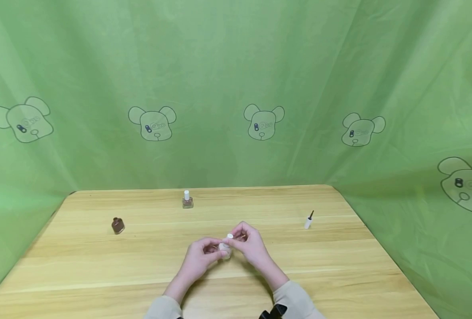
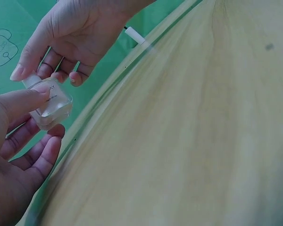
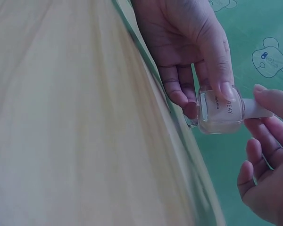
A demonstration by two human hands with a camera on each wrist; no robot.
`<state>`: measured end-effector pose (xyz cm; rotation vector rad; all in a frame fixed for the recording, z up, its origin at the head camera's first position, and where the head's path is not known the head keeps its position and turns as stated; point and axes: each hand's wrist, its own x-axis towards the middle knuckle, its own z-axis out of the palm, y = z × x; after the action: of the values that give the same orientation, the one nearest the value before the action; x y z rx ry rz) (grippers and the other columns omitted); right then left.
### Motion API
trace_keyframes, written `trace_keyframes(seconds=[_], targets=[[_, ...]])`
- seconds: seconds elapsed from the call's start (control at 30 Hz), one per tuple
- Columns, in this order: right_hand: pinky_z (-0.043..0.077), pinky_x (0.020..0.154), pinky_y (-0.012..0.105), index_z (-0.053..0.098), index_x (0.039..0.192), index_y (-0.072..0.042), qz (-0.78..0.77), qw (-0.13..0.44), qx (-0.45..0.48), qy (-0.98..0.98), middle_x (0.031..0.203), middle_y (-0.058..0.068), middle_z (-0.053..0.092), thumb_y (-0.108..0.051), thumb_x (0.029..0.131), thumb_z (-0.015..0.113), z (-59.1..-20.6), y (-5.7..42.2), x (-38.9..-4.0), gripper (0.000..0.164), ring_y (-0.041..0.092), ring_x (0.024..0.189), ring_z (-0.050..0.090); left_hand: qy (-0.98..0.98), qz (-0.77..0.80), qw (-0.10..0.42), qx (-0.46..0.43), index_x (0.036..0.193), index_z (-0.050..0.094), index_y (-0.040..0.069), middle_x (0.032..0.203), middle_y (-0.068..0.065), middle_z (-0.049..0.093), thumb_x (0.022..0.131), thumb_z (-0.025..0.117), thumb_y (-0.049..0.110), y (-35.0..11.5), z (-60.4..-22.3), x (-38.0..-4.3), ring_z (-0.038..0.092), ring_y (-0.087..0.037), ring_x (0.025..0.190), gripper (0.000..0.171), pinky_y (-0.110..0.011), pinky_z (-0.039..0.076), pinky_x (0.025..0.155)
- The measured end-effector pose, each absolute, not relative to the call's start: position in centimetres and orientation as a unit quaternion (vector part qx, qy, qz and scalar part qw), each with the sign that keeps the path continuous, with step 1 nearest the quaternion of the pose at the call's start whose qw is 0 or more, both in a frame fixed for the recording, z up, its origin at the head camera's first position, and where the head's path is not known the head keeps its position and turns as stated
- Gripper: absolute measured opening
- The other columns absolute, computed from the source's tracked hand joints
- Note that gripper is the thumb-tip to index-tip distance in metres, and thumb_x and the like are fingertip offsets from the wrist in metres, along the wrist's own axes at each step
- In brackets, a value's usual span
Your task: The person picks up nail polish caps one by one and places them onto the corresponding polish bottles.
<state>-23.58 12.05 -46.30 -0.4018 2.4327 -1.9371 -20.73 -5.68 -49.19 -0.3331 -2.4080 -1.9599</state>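
A small clear glass nail polish bottle (image 3: 217, 113) with a pale pinkish content and dark lettering is between both hands. Its white cap (image 3: 257, 108) is on the neck. My left hand (image 1: 199, 257) grips the glass body, thumb across the lettered face. With thumb and forefinger my right hand (image 1: 252, 246) pinches the white cap, the other fingers loosely bent. In the head view the bottle is partly hidden by the fingers, near the table's middle.
An uncapped dark brown polish bottle (image 1: 118, 226) lies tilted at the left. A capped brownish bottle (image 1: 187, 202) stands near the back edge. On the right is a white cap with a dark brush (image 1: 309, 220). A green curtain (image 1: 220, 88) surrounds the wooden table (image 1: 140, 274).
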Motion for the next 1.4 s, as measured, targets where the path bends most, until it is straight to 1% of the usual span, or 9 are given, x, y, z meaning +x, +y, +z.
trace_keyframes(seconds=[0.17, 0.3, 0.47, 0.6, 0.8, 0.93, 1.13, 1.3, 1.4], targets=[[0.045, 0.077, 0.022, 0.065, 0.111, -0.002, -0.602, 0.023, -0.151, 0.784, 0.105, 0.016, 0.068, -0.012, 0.083, 0.075, -46.2, 12.1, -23.6, 0.031, 0.007, 0.089, 0.057, -0.775, -0.625, 0.018, -0.093, 0.112, 0.066, -0.005, 0.102, -0.020, 0.070, 0.083, 0.074, 0.010, -5.5, -47.7, -19.9, 0.065, -0.022, 0.088, 0.033, -0.014, 0.053, 0.075], [0.044, 0.082, 0.020, 0.062, 0.124, -0.006, -0.601, 0.043, -0.173, 0.779, 0.122, 0.016, 0.068, -0.016, 0.089, 0.070, -46.3, 12.3, -23.7, 0.038, 0.004, 0.099, 0.056, -0.774, -0.625, 0.030, -0.096, 0.112, 0.065, -0.008, 0.103, -0.023, 0.069, 0.083, 0.073, 0.008, -5.5, -46.2, -19.1, 0.066, -0.025, 0.089, 0.034, -0.014, 0.053, 0.076], [0.045, 0.087, 0.019, 0.061, 0.129, -0.006, -0.602, 0.057, -0.201, 0.771, 0.126, 0.014, 0.066, -0.019, 0.093, 0.064, -46.5, 12.4, -23.6, 0.038, 0.000, 0.106, 0.058, -0.770, -0.630, 0.030, -0.092, 0.113, 0.065, -0.007, 0.105, -0.023, 0.069, 0.084, 0.073, 0.009, -5.5, -47.7, -19.9, 0.066, -0.025, 0.090, 0.034, -0.012, 0.053, 0.075], [0.046, 0.088, 0.019, 0.061, 0.128, -0.007, -0.603, 0.049, -0.208, 0.768, 0.123, 0.014, 0.068, -0.019, 0.094, 0.064, -46.6, 12.4, -23.6, 0.037, 0.001, 0.106, 0.061, -0.768, -0.633, 0.029, -0.098, 0.114, 0.066, -0.005, 0.106, -0.021, 0.070, 0.084, 0.074, 0.012, -5.7, -49.2, -20.7, 0.067, -0.023, 0.090, 0.036, -0.013, 0.053, 0.075], [0.046, 0.080, 0.019, 0.064, 0.122, -0.006, -0.613, 0.034, -0.178, 0.769, 0.115, 0.015, 0.071, -0.016, 0.089, 0.070, -46.6, 12.4, -23.5, 0.036, 0.003, 0.096, 0.063, -0.768, -0.632, 0.021, -0.102, 0.113, 0.067, -0.001, 0.105, -0.017, 0.071, 0.082, 0.077, 0.021, -5.9, -49.6, -20.9, 0.066, -0.017, 0.089, 0.039, -0.016, 0.055, 0.077], [0.045, 0.077, 0.019, 0.068, 0.113, -0.005, -0.606, 0.020, -0.146, 0.782, 0.108, 0.015, 0.073, -0.014, 0.084, 0.074, -46.5, 12.2, -23.6, 0.031, 0.005, 0.086, 0.061, -0.768, -0.632, 0.015, -0.104, 0.113, 0.068, 0.000, 0.103, -0.016, 0.071, 0.082, 0.077, 0.023, -5.9, -49.4, -20.8, 0.066, -0.014, 0.086, 0.039, -0.017, 0.055, 0.077], [0.049, 0.071, 0.018, 0.067, 0.100, 0.002, -0.614, 0.015, -0.119, 0.780, 0.094, 0.019, 0.071, -0.005, 0.081, 0.076, -45.6, 12.0, -23.2, 0.022, 0.007, 0.075, 0.057, -0.761, -0.638, 0.011, -0.114, 0.113, 0.067, -0.002, 0.103, -0.016, 0.071, 0.082, 0.077, 0.019, -5.9, -49.3, -20.8, 0.066, -0.016, 0.087, 0.038, -0.017, 0.055, 0.076], [0.046, 0.065, 0.015, 0.064, 0.092, 0.005, -0.622, 0.013, -0.115, 0.774, 0.081, 0.008, 0.065, 0.001, 0.078, 0.076, -43.5, 11.7, -21.9, 0.019, 0.008, 0.070, 0.054, -0.769, -0.627, 0.007, -0.121, 0.113, 0.067, -0.001, 0.103, -0.015, 0.070, 0.083, 0.076, 0.021, -5.9, -49.4, -20.8, 0.065, -0.013, 0.086, 0.038, -0.017, 0.055, 0.076], [0.045, 0.063, 0.014, 0.062, 0.089, 0.005, -0.626, 0.012, -0.112, 0.772, 0.078, 0.003, 0.062, 0.001, 0.077, 0.077, -43.5, 11.7, -21.9, 0.019, 0.008, 0.069, 0.052, -0.774, -0.621, 0.007, -0.124, 0.113, 0.067, 0.000, 0.102, -0.014, 0.070, 0.083, 0.076, 0.022, -5.8, -49.4, -20.8, 0.064, -0.012, 0.085, 0.039, -0.017, 0.055, 0.076]])
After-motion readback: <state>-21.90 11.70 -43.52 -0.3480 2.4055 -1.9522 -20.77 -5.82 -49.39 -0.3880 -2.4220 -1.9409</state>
